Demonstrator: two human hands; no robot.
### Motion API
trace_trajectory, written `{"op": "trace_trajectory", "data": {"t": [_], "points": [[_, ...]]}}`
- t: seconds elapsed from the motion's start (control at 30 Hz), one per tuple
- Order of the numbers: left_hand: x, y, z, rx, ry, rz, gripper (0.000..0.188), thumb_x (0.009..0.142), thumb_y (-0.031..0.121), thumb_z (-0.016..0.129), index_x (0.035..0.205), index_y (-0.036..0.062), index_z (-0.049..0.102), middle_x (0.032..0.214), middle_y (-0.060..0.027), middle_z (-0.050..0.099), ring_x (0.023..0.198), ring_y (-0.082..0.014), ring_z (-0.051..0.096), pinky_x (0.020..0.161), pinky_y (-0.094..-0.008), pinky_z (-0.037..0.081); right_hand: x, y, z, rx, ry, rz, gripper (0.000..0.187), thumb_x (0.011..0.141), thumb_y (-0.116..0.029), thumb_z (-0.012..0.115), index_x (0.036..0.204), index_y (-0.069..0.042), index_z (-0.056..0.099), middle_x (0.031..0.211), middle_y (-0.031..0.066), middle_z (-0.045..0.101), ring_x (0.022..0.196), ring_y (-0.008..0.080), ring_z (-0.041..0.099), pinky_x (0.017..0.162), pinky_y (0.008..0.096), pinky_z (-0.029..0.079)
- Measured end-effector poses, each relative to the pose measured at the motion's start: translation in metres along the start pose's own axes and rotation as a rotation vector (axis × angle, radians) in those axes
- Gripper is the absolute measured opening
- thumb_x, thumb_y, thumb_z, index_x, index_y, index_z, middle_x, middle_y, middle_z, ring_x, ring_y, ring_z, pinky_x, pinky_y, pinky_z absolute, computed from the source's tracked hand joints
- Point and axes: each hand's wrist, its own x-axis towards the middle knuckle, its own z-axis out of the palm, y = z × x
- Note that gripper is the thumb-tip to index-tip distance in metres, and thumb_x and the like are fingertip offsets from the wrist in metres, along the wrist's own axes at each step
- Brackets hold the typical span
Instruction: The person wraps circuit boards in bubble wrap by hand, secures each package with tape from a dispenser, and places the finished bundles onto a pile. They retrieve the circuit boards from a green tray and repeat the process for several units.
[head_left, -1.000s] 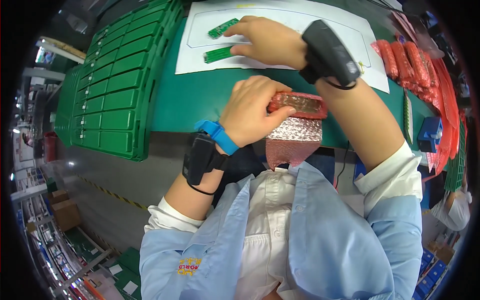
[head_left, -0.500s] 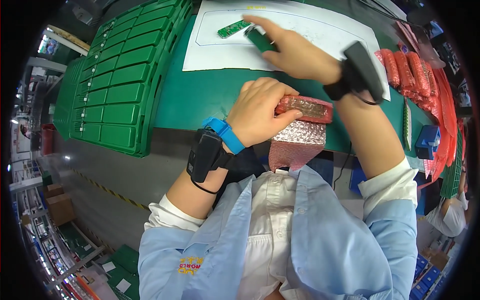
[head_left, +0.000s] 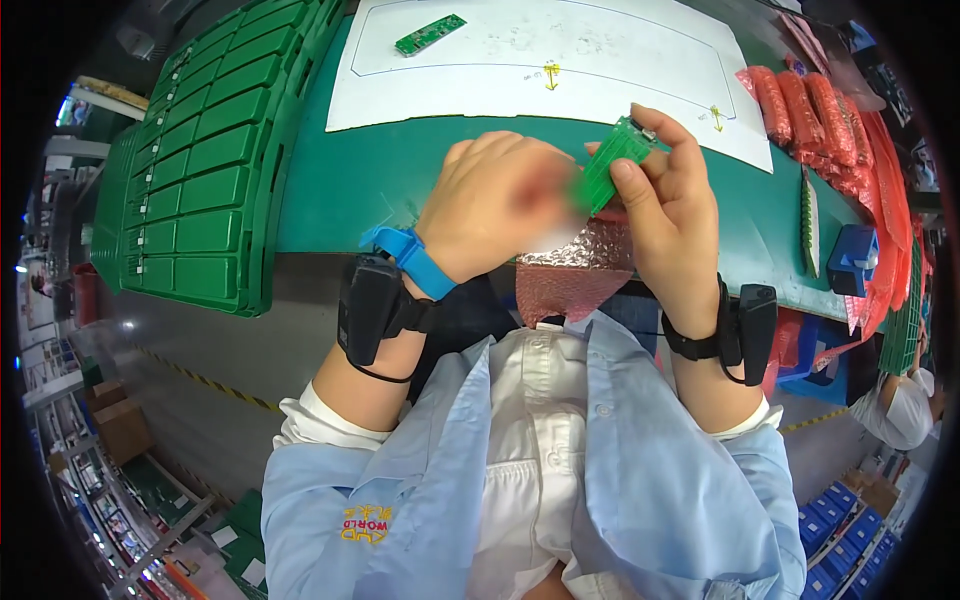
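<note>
The right hand pinches a small green circuit board between thumb and fingertips, holding it tilted above the near edge of the green mat — its fingers are closed on the board's upper end. The left hand is curled just beside it, blurred, its fingers bent around the top of a pink bubble-wrap bag that hangs below both hands; the board's lower end meets the left hand's fingers, though the blur hides whether they grip it. A second green board lies well apart on the white sheet at the far side of the mat. A stack of green trays sits to the left of the mat, and a row of filled pink bags lies to the right — beside them a blue box stands at the mat's edge. Each wrist wears a black device on a strap, the left also a blue band.
</note>
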Motion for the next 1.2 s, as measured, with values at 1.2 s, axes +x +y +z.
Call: {"op": "trace_trajectory", "data": {"t": [1.2], "points": [[-0.003, -0.005, 0.002, 0.006, 0.016, 0.033, 0.035, 0.079, 0.032, 0.077, 0.105, 0.0112, 0.064, 0.079, 0.0002, 0.056, 0.085, -0.0216, 0.056, 0.08, -0.0363, 0.038, -0.01, -0.005, 0.001, -1.114, 0.105, -0.434, 0.023, 0.076, -0.015, 0.079, 0.096, -0.009, 0.071, 0.081, 0.007, 0.06, 0.079, 0.0251, 0.055, 0.078, 0.0358, 0.044]]}}
